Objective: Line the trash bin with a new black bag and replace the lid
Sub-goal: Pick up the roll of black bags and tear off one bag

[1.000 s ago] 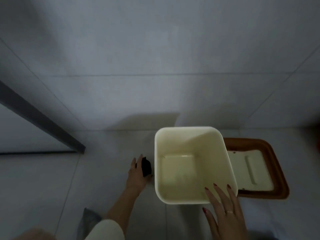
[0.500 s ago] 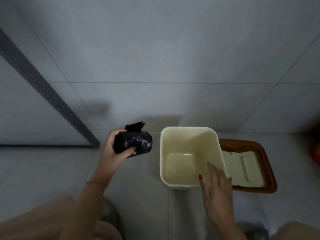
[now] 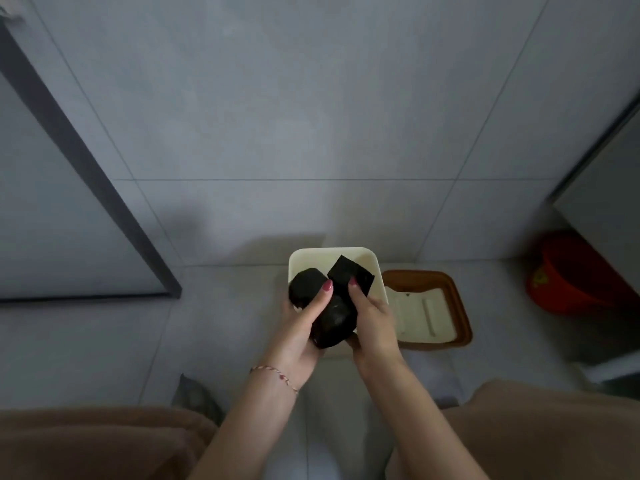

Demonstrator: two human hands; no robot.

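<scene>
A cream trash bin [image 3: 313,256] stands open on the tiled floor against the wall. Above its mouth I hold a roll of black bags [image 3: 329,318]. My left hand [image 3: 299,332] grips the roll from the left, thumb across its top. My right hand [image 3: 372,323] holds the roll's right side and pinches the loose black bag end [image 3: 349,273], which sticks up over the bin. The lid [image 3: 427,311], brown-rimmed with a cream panel, lies flat on the floor just right of the bin. Most of the bin's inside is hidden by my hands and the roll.
A red bucket [image 3: 571,275] sits at the right by a grey cabinet [image 3: 609,188]. A dark door frame [image 3: 90,168] runs diagonally at the left. My knees fill the bottom corners; bare grey tile lies between them.
My left hand brought the roll from the floor left of the bin to over the bin. My right hand left the bin's rim and took hold of the roll's loose end.
</scene>
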